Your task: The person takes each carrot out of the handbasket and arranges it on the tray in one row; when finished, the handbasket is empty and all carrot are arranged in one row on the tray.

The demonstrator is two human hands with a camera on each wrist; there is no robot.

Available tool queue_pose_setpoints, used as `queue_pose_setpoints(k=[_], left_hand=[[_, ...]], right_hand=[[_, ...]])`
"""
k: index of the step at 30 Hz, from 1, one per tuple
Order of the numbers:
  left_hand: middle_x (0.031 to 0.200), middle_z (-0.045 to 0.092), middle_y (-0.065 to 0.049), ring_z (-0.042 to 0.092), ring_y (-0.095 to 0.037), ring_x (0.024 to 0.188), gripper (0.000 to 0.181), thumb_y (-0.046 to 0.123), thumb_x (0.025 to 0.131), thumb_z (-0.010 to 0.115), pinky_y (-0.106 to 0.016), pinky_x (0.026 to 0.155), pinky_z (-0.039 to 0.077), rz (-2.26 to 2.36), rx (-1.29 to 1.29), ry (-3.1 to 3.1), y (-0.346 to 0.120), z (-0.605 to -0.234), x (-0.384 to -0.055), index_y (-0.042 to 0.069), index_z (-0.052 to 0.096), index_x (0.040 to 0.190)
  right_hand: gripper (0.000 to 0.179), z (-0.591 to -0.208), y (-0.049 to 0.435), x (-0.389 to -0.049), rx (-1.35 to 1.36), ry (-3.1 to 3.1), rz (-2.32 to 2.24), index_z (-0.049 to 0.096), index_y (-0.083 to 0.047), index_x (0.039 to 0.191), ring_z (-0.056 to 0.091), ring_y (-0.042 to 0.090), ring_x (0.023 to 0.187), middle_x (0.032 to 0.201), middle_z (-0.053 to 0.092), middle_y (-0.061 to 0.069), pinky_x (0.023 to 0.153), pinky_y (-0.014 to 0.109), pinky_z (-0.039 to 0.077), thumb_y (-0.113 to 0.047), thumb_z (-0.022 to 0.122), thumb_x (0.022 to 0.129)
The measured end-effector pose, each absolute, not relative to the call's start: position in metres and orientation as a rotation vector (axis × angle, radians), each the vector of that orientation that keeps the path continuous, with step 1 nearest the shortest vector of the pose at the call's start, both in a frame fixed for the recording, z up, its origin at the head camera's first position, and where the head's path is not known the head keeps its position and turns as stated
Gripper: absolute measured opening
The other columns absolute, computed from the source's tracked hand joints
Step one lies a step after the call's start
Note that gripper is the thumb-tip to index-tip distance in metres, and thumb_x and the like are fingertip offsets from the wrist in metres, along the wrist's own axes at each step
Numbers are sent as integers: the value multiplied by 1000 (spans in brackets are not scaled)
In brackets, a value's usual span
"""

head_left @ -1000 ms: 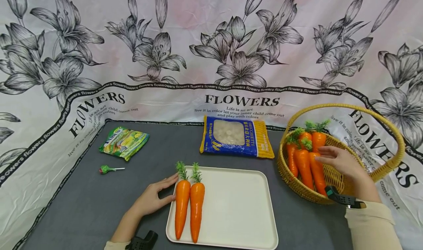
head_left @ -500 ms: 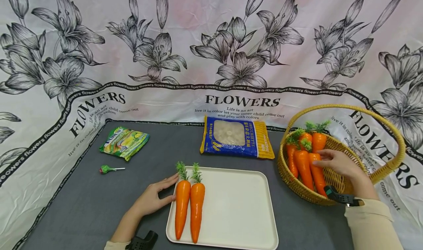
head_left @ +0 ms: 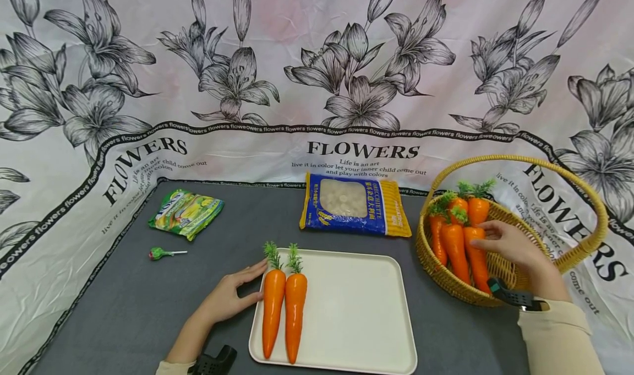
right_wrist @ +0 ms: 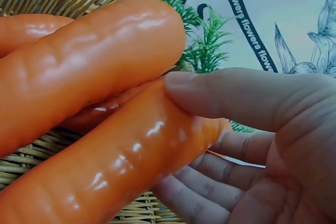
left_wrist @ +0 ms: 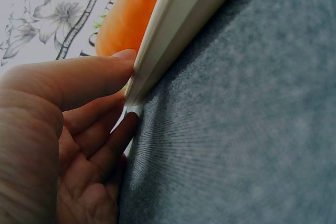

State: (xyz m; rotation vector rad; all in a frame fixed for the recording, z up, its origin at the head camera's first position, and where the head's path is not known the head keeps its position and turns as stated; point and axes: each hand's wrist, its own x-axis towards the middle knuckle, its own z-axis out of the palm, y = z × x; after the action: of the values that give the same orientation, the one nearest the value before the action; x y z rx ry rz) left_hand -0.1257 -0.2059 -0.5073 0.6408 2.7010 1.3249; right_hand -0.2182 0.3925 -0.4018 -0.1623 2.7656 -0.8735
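Observation:
My right hand (head_left: 510, 245) reaches into a wicker basket (head_left: 431, 265) holding several orange carrots with green tops. In the right wrist view, its thumb lies on top of the nearest carrot (right_wrist: 105, 166) and the fingers curve beneath, pinching its upper end. My left hand (head_left: 230, 295) rests at the left edge of a cream tray (head_left: 356, 309), fingers fairly straight. The left wrist view shows the thumb (left_wrist: 100, 80) against the tray's rim. Two carrots lie side by side on the tray's left part, a left one (head_left: 273, 314) and a right one (head_left: 295, 317), tops pointing away.
Behind the tray lies a blue and yellow pasta bag (head_left: 354, 205). At the back left are a green snack packet (head_left: 186, 214) and a lollipop (head_left: 165, 254). The basket's tall handle (head_left: 520, 159) arches over it. A flower-print cloth (head_left: 247, 149) hangs behind the grey table.
My right hand has moved slightly left and its thumb and fingers have closed on the upper end of a carrot in the basket. The left hand, tray and its carrots stay put.

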Motion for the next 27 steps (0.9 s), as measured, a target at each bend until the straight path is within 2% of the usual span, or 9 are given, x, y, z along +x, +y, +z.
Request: queue_pose_setpoints(k=[3, 10, 15, 17, 19, 20, 23, 25, 27], left_hand=[[146, 44, 5, 40, -28, 135, 56, 34, 87, 68, -58, 105, 34, 1322, 643, 2704, -206, -507, -126, 21, 51, 139], [146, 44, 5, 40, -27, 135, 56, 35, 87, 68, -58, 105, 34, 1307, 643, 2706, -206, -506, -125, 20, 51, 139], [146, 44, 4, 41, -28, 135, 56, 36, 87, 68, -58, 106, 34, 1302, 638, 2708, -206, -504, -125, 20, 52, 139], [146, 44, 4, 41, -28, 135, 56, 36, 87, 68, -57, 106, 34, 1299, 637, 2712, -206, -504, -125, 20, 52, 138], [146, 44, 5, 41, -28, 135, 56, 36, 87, 68, -57, 106, 34, 1298, 639, 2714, -206, -504, -125, 19, 52, 138], [146, 44, 5, 41, -28, 135, 56, 36, 87, 68, -57, 106, 34, 1300, 640, 2713, -205, -504, -125, 19, 52, 138], [146, 44, 5, 41, -28, 135, 56, 36, 87, 67, -57, 106, 34, 1297, 646, 2716, -205, -504, -125, 20, 52, 139], [146, 44, 5, 41, -28, 135, 56, 35, 87, 67, -58, 106, 33, 1305, 648, 2712, -205, -505, -125, 20, 52, 138], [146, 44, 4, 41, -28, 135, 56, 35, 87, 67, -58, 105, 34, 1308, 648, 2712, -205, -505, -125, 20, 51, 139]], right_hand=[[68, -399, 393, -216, -141, 2756, -926, 37, 14, 134, 51, 46, 110, 127, 46, 39, 79, 40, 49, -34, 62, 92], [70, -392, 393, -210, -71, 2783, -989, 34, 10, 140, 50, 44, 113, 131, 46, 38, 80, 37, 49, -38, 57, 94], [74, -388, 393, -205, -39, 2754, -1058, 29, 8, 145, 40, 52, 122, 137, 38, 39, 89, 57, 43, -41, 53, 95], [75, -385, 394, -203, -20, 2759, -1057, 28, 6, 146, 44, 46, 120, 138, 39, 37, 89, 53, 44, -43, 53, 95], [75, -383, 395, -202, 4, 2778, -1050, 29, 5, 146, 54, 23, 112, 138, 42, 34, 87, 40, 47, -45, 53, 94], [75, -382, 396, -201, 18, 2781, -1055, 30, 3, 146, 54, 10, 107, 137, 46, 29, 84, 32, 47, -45, 53, 94], [74, -380, 398, -199, 34, 2784, -1121, 32, 2, 146, 43, -17, 92, 122, 61, -6, 71, 13, 42, -44, 56, 93], [73, -378, 399, -198, 27, 2768, -1194, 32, 2, 146, 42, -23, 88, 110, 56, -27, 70, 9, 41, -41, 57, 93], [72, -377, 398, -196, 13, 2750, -1262, 30, 3, 147, 45, -23, 88, 101, 48, -37, 70, 7, 42, -38, 58, 94]])
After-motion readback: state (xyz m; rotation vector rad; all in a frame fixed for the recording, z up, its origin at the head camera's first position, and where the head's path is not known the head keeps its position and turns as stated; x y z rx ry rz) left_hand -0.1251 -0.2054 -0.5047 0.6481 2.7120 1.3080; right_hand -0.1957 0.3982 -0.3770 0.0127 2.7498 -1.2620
